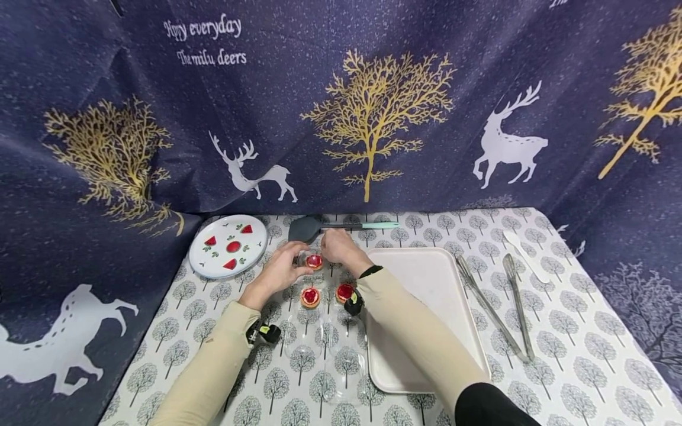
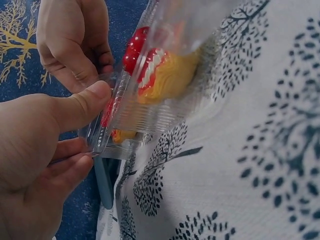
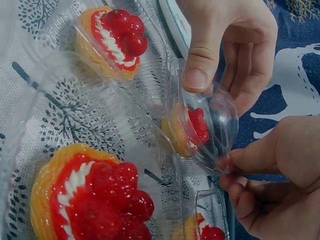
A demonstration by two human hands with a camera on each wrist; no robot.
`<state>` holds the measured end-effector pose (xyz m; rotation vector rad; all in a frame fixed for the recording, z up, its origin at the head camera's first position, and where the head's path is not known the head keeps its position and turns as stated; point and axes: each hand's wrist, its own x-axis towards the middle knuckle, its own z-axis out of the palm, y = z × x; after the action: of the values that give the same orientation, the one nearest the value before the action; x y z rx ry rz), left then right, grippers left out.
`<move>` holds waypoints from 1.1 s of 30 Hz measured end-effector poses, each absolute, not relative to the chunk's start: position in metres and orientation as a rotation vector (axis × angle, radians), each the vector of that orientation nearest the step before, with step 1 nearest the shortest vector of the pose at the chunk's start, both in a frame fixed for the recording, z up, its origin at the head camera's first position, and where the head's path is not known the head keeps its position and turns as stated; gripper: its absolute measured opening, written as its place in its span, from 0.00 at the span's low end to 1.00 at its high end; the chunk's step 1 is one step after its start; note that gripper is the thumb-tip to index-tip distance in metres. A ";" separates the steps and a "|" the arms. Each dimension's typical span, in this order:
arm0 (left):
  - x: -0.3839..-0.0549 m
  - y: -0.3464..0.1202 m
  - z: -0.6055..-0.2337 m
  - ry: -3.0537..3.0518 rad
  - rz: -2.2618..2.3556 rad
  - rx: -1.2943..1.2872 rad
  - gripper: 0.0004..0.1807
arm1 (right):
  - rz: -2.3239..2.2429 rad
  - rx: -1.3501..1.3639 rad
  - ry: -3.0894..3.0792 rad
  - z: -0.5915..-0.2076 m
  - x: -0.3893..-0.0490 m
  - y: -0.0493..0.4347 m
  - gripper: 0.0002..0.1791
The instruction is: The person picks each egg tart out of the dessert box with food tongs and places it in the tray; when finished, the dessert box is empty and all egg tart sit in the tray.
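In the head view my left hand [image 1: 282,269] is at the far cup of a clear plastic clamshell container, thumb and fingers gripping its domed lid [image 3: 222,117]. My right hand [image 1: 343,247] pinches the edge of that same lid from the other side, as the right wrist view shows. Under the dome lies a red-topped fruit tart [image 1: 314,261]. Two more tarts sit nearer to me: one with a heart of red fruit [image 1: 311,297], and another [image 1: 344,292] beside my right wrist. White cream and glossy red berries top a golden crust [image 3: 112,42]. Open clear lids [image 1: 346,370] lie toward me.
A white plate with watermelon prints [image 1: 229,245] stands back left. Behind my hands lies a dark spatula [image 1: 305,229] with a mint handle. Under my right forearm is a pale rectangular tray [image 1: 410,266]; metal tongs [image 1: 519,313] and a white plastic utensil [image 1: 524,251] lie right of it.
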<state>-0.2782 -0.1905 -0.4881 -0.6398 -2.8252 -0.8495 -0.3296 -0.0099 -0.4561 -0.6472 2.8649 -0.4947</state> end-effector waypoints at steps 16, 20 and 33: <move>-0.275 -0.189 -0.484 -2.825 -0.879 -0.643 0.30 | -0.714 -0.597 2.767 -0.453 -0.325 0.000 0.16; -0.273 -0.189 -0.482 -2.813 -0.882 -0.645 0.30 | -0.755 -0.551 2.754 -0.450 -0.323 0.002 0.14; -0.266 -0.185 -0.481 -2.748 -0.825 -0.678 0.36 | -0.842 -0.541 2.772 -0.446 -0.315 0.012 0.12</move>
<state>-0.2660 -0.1852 -0.4807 -0.6780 -2.7475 -0.8249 -0.3147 0.0121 -0.4460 -0.5406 2.7718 -0.8416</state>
